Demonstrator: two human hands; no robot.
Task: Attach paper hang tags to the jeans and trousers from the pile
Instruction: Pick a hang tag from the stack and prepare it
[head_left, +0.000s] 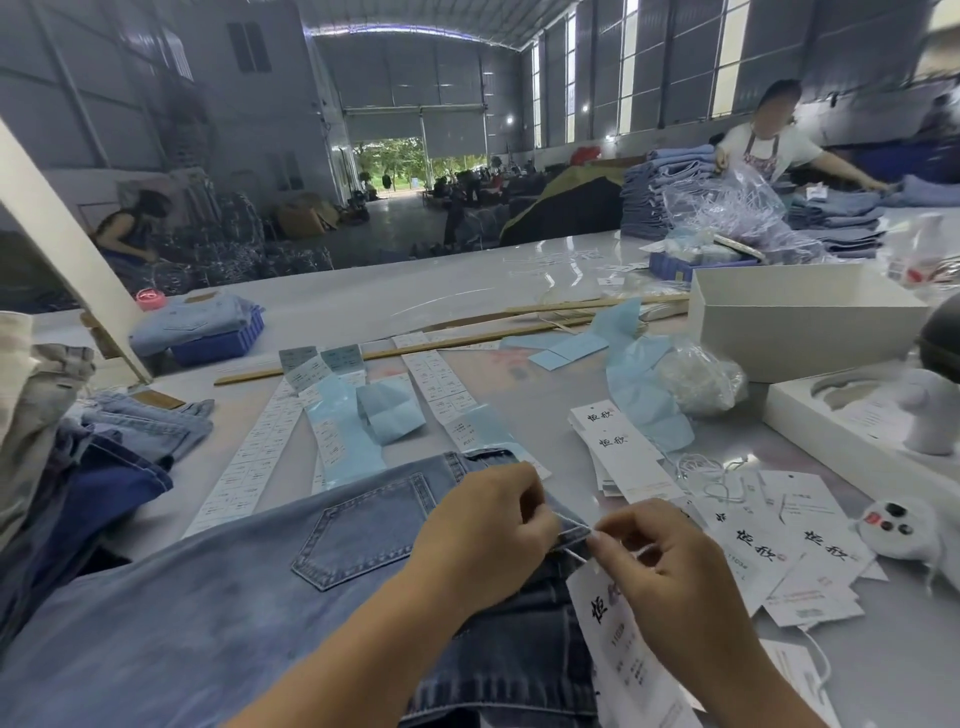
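Note:
A pair of light blue jeans (218, 587) lies flat in front of me, back pocket up. My left hand (485, 530) pinches a belt loop (574, 532) at the waistband. My right hand (670, 577) pinches a thin white string right beside that loop. The string leads to a white paper hang tag (618, 644) with black characters, lying on the jeans under my right wrist. More hang tags (795, 551) are spread on the table to the right, and a stack of them (618, 452) sits just beyond my hands.
A pile of jeans and trousers (88, 457) lies at the left. Sticker strips (260, 447) and blue backing paper (389, 410) lie beyond the jeans. A white box (800, 317), a white tray (852, 415) and a small white device (904, 527) stand at the right. A person (769, 140) works at the far right.

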